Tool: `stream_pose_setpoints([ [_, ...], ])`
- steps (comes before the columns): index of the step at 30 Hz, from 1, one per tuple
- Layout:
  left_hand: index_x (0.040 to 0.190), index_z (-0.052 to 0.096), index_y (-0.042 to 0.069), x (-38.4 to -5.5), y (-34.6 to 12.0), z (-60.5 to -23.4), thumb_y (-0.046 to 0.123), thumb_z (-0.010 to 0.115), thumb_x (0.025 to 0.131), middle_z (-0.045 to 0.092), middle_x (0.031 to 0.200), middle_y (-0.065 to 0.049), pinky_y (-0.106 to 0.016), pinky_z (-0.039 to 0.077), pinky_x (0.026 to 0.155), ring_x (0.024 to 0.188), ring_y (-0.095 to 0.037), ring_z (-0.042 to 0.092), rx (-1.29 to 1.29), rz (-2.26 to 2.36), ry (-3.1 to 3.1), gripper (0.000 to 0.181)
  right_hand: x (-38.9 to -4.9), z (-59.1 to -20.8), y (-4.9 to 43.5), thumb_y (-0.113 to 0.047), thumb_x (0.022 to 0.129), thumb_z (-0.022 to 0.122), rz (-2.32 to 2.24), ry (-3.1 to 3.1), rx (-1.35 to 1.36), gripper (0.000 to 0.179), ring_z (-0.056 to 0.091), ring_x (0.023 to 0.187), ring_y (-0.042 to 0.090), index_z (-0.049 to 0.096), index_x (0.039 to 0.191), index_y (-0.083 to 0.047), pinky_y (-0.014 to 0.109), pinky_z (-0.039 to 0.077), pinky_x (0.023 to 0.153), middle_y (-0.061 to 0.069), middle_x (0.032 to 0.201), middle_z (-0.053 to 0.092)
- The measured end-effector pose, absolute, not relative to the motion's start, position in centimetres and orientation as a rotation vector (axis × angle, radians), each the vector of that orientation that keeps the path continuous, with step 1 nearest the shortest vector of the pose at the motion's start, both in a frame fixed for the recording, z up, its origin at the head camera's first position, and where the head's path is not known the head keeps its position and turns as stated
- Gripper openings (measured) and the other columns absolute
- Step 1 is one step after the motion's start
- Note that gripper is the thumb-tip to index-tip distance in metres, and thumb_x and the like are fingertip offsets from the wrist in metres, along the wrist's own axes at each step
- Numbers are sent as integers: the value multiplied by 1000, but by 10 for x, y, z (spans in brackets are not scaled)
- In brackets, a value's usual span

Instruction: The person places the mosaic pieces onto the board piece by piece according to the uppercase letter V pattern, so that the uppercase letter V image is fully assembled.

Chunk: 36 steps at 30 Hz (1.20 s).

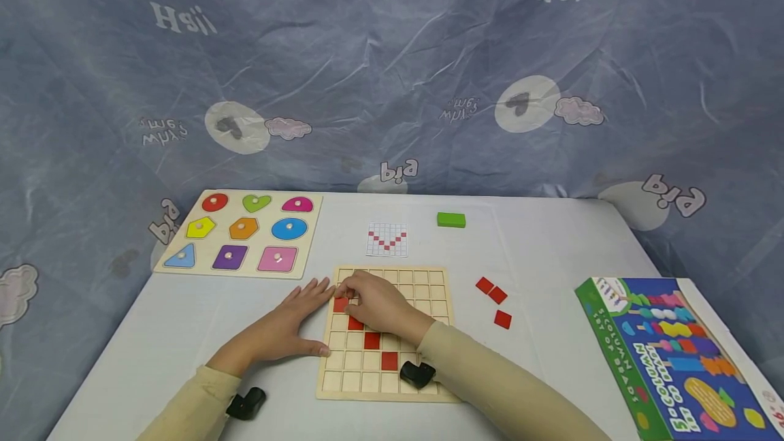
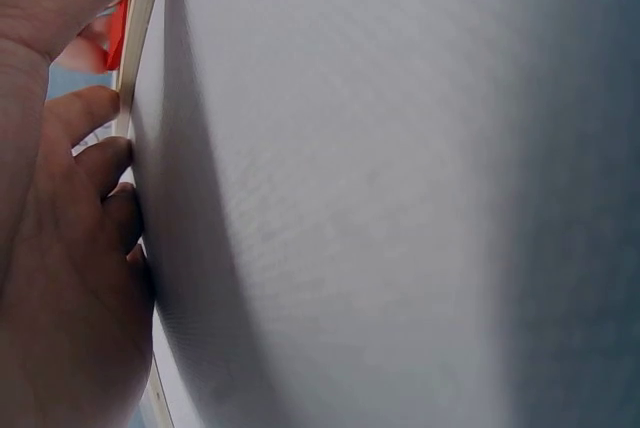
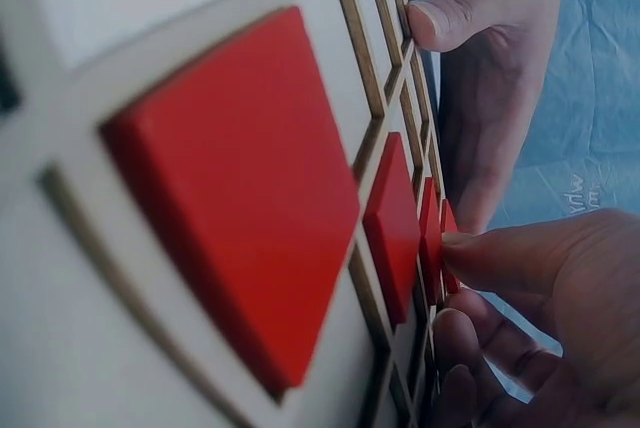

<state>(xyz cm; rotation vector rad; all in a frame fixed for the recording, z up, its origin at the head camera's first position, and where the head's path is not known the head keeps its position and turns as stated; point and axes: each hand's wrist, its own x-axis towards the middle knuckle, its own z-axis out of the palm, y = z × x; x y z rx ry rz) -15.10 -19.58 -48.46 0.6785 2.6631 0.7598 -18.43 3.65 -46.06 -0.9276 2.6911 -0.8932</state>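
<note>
A wooden grid board (image 1: pixel 424 291) lies in front of me with a diagonal of red tiles (image 1: pixel 371 340) set in its cells. My right hand (image 1: pixel 370 301) rests over the board's upper left and pinches the topmost red tile (image 1: pixel 339 305) at its cell. In the right wrist view a fingertip (image 3: pixel 455 241) touches that far tile (image 3: pixel 446 223), beyond a close, large red tile (image 3: pixel 235 183). My left hand (image 1: pixel 288 329) lies flat on the table, fingers straight, with its thumb against the board's left edge (image 2: pixel 138 28).
Three loose red tiles (image 1: pixel 497 295) lie right of the board. A pattern card (image 1: pixel 387 239) and a green block (image 1: pixel 450 220) sit behind it. A shape puzzle (image 1: pixel 239 233) is at the back left, and a colourful box (image 1: pixel 676 356) is at the right edge.
</note>
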Motion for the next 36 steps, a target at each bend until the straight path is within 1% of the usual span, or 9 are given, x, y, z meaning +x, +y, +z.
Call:
stream_pose_setpoints([
  [5,161,33,19,-151,-196,-485,66,81,72,21,169,-2,-52,9,126,157,-28,10,676,754,2666,112,-185,-461,36,-12,93,73,-869,2697,-924,21,55,83,6,74,113,-15,25,50,78,-4,102,63],
  [9,161,33,19,-151,-196,-485,66,81,72,22,169,-2,-52,9,126,157,-28,10,677,756,2667,112,-185,-461,37,-13,93,72,-874,2688,-922,22,53,79,6,75,114,-16,24,49,76,-4,104,63],
  [13,161,34,18,-151,-196,-484,66,81,72,22,169,-3,-52,9,126,157,-28,10,678,760,2666,112,-185,-462,37,-14,93,72,-878,2680,-918,23,52,77,5,75,116,-17,22,47,73,-5,102,62],
  [17,161,34,18,-151,-196,-485,66,81,72,21,169,-2,-53,9,126,157,-28,10,679,755,2667,111,-184,-462,39,-13,94,70,-911,2664,-906,24,52,80,5,74,118,-17,22,47,75,-4,101,62],
  [27,160,34,17,-150,-195,-482,65,82,71,21,169,-3,-52,9,126,157,-29,11,683,777,2661,112,-182,-461,51,-12,95,67,-1026,2640,-913,20,55,81,9,73,114,-16,22,48,74,-4,95,60],
  [31,160,34,17,-150,-196,-482,64,82,72,21,169,-4,-53,9,126,157,-30,11,691,771,2665,112,-179,-460,55,-13,96,66,-1040,2641,-900,19,54,79,8,73,114,-15,22,48,73,-5,94,60],
  [36,160,34,16,-150,-195,-482,64,82,71,21,169,-4,-53,9,126,157,-30,10,696,773,2666,112,-172,-457,62,-18,98,67,-1031,2639,-863,18,55,80,9,73,115,-17,22,49,72,-10,93,57],
])
